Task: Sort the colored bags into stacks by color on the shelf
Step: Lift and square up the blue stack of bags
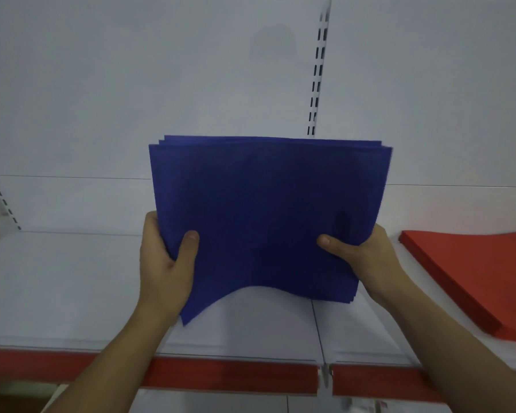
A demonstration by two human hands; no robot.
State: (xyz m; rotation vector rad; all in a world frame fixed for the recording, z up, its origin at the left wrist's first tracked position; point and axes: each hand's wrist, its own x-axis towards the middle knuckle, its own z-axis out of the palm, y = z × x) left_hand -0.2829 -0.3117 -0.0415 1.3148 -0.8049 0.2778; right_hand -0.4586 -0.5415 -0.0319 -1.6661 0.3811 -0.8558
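Now: I see both hands, left hand (167,257) and right hand (367,257), gripping the blue bags (265,216) above the bare shelf (57,287); red stack (471,278) lies rightward (right hand nearer).

A sheaf of dark blue bags (268,204), flat and layered, their top edges slightly fanned, stands nearly upright over the white shelf (72,278). A left hand (164,263) and a right hand (367,257) grip its lower sides, and its bottom edge arches upward. A stack of red bags (465,278) lies flat on the shelf at right, well apart.
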